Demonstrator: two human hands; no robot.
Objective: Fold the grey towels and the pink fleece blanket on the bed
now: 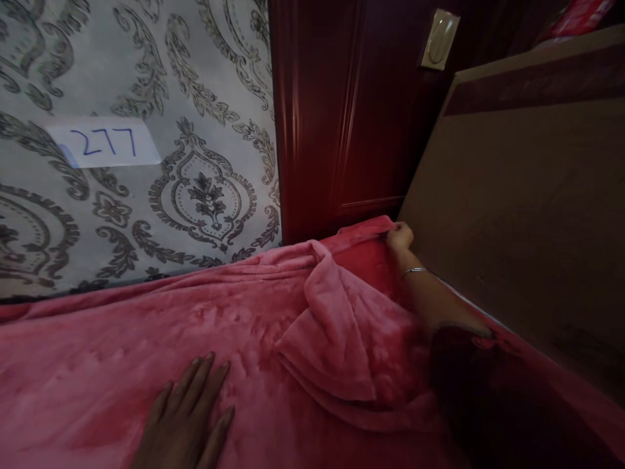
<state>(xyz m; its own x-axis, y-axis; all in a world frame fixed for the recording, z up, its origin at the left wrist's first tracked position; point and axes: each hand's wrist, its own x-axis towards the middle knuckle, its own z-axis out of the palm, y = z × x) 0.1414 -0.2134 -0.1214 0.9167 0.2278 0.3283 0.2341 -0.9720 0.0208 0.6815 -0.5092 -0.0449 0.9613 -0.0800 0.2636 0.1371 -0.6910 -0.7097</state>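
Note:
A pink-red plush blanket spreads over the surface in front of me, with a loose fold bunched up right of the middle. Pressed flat on the blanket at the lower left is my left hand, fingers outstretched and holding nothing. My right hand reaches to the far right corner, its fingers closed on the edge of the pink-red cloth there. A thin bracelet circles that wrist, above a dark sleeve. Beside the fold, a smoother, deeper red patch of cloth shows.
A patterned wallpaper wall rises along the far side, with a paper marked 277 on it. Dark red wooden panelling stands at the corner, bearing a gold-coloured plate. A large cardboard box borders the right side.

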